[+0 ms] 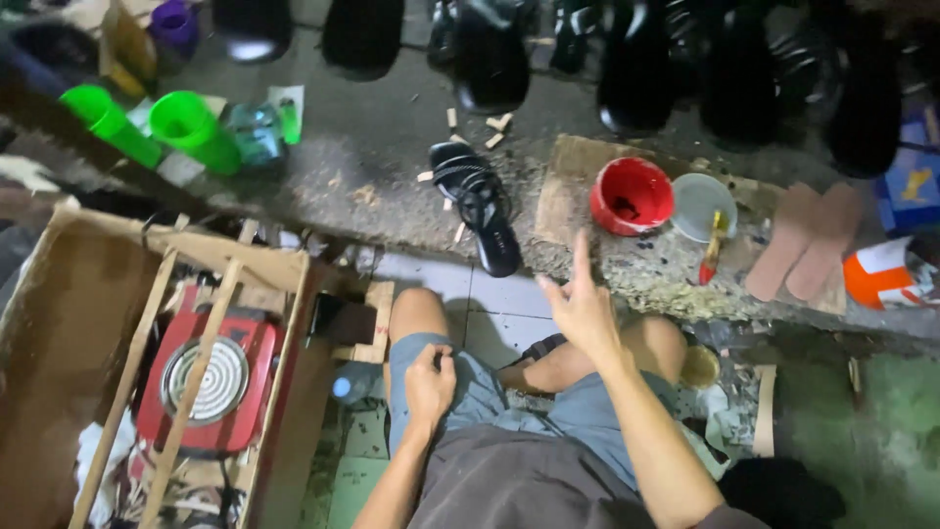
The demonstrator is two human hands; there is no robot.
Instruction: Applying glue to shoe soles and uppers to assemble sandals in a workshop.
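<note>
Head view: right hand (pixel 585 312) raised, empty, index finger up, other fingers loosely apart. Left hand (pixel 429 384) rests curled on the thigh of the grey-blue shorts (pixel 509 411), holding nothing. Single black strappy sandal (pixel 477 204) lies on the concrete ledge (pixel 392 137) ahead of the hands, long axis slanting away up-left; right hand nearer. Round red glue tin (pixel 632 195) sits ahead-right, two tan flat insoles (pixel 808 240) beyond, two green plastic cups (pixel 147 122) far left.

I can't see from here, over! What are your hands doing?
Left hand resting on knee, empty. Right hand raised, finger pointing, empty. Nearest: black sandal and red pot on the ledge. Nothing between, over.
</note>
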